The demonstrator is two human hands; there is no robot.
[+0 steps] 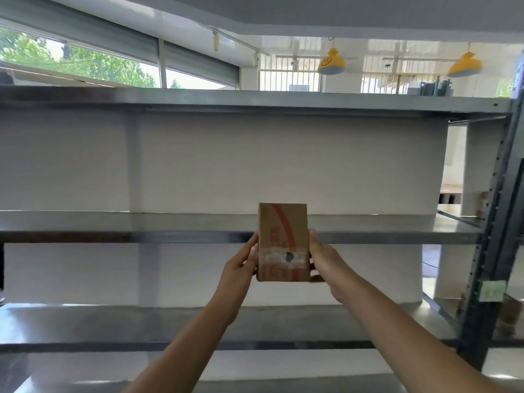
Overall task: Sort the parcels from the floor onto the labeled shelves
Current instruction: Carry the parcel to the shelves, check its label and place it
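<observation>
A small brown cardboard parcel [283, 241] with an orange stripe, clear tape and a small hole is held upright in front of the middle shelf [113, 226] of a metal rack. My left hand [241, 268] grips its left side and my right hand [323, 258] grips its right side, thumbs along the edges. The parcel's top stands above the front lip of that shelf, its bottom below it.
The rack has a top shelf [255, 100], a lower shelf [113, 321] and a dark upright post [493, 251] at right carrying a green label [492, 290]. A white wall stands behind the shelves. More brown parcels [510, 316] sit beyond the post at right.
</observation>
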